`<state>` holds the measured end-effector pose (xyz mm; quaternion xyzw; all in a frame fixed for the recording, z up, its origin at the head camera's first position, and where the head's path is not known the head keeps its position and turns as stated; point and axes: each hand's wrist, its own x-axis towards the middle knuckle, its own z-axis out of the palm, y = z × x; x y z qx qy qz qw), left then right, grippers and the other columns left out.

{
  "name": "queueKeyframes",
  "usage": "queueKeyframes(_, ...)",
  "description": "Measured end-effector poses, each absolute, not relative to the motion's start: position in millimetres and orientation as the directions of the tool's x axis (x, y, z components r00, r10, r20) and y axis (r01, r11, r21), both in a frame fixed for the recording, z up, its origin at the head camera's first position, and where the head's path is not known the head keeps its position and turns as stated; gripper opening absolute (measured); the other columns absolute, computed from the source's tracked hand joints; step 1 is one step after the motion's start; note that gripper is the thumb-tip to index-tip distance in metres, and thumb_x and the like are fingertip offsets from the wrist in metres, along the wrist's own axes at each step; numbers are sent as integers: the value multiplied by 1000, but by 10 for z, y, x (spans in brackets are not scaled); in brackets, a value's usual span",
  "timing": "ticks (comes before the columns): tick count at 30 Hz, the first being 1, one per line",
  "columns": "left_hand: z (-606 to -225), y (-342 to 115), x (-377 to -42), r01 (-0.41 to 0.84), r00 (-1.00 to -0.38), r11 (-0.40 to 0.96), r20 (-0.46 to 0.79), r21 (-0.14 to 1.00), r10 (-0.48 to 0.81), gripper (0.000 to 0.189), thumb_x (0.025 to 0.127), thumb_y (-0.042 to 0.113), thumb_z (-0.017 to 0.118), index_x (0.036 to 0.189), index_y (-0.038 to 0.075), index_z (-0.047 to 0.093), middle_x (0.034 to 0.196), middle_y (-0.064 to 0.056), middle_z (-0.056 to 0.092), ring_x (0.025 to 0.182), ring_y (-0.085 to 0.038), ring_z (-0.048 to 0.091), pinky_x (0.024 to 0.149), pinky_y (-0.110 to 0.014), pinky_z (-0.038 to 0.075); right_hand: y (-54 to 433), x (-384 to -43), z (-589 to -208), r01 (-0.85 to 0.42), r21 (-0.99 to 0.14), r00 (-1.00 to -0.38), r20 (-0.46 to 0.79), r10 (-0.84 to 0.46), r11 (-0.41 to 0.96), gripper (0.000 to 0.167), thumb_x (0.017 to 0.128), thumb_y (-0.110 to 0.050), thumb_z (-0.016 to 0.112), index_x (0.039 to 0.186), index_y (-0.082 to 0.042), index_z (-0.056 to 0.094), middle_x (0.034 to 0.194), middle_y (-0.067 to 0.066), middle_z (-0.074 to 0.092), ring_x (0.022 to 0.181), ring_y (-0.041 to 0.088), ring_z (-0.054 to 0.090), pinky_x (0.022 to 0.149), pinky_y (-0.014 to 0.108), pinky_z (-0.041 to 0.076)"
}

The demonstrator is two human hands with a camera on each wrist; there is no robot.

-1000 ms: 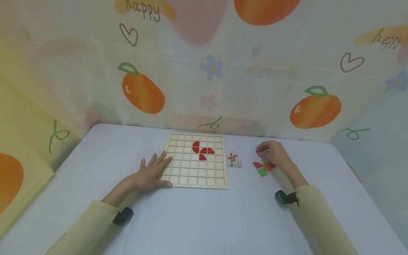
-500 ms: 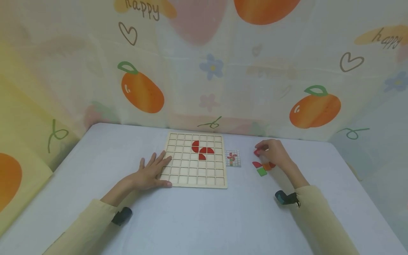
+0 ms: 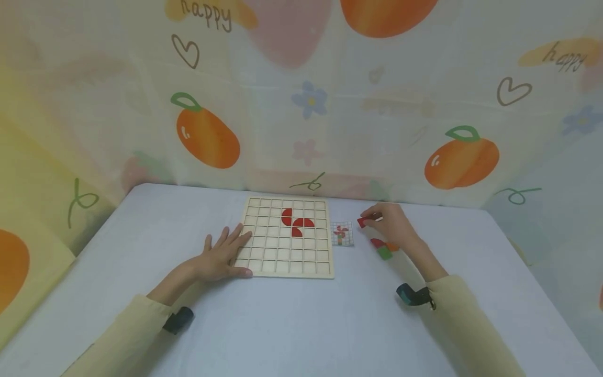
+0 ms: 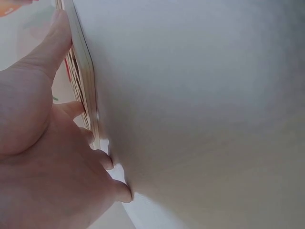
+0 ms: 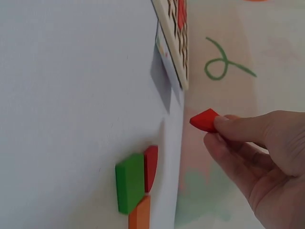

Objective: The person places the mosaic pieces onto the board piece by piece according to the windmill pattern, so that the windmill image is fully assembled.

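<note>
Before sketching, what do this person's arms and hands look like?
The left sleeve and right sleeve are cream. A black left wrist camera and black right wrist camera sit by the cuffs. The left hand and right hand are gloveless.

The word "happy" (image 3: 206, 14) appears twice on the patterned backdrop (image 3: 348, 131).

Looks like a draped-off tabletop booth; shows fruit-printed cloth (image 3: 268, 120) along far, left and right sides, close around a white-covered table (image 3: 292, 324).
</note>
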<state>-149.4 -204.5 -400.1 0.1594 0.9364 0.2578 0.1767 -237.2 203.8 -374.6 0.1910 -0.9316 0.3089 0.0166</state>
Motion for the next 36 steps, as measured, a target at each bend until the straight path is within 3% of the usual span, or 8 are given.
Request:
queueKeyframes(16, -4001, -2065, -1501, 217, -884, 804, -238, 554, 403, 100, 85, 49, 72, 157, 6, 16, 162, -22, -5, 145, -49, -13, 105, -70, -16, 1601, -2396, -3743, -390, -625, -910, 147, -389, 676, 16, 86, -3, 74, 102, 0, 75, 98, 11, 74, 90, 25, 69, 80, 38, 57)
queueKeyframes(27, -4041, -2079, -1518, 211, -888, 810, -239, 547, 392, 102, 84, 50, 72, 157, 6, 17, 162, -21, -4, 145, -48, -13, 105, -70, -16, 1297, -2355, -3784, -317, -698, -925, 78, -371, 643, 12, 86, -10, 75, 97, -4, 78, 95, 7, 74, 82, 19, 67, 67, 26, 53)
queueKeyframes(36, -4052, -2081, -1524, 215, -890, 809, -231, 546, 393, 102, 83, 52, 72, 157, 7, 17, 163, -21, -4, 145, -48, -13, 106, -70, -16, 1076, -2305, -3856, -268, -754, -928, 35, -371, 600, 14, 84, -13, 78, 97, -7, 79, 92, 3, 75, 81, 15, 68, 76, 29, 53)
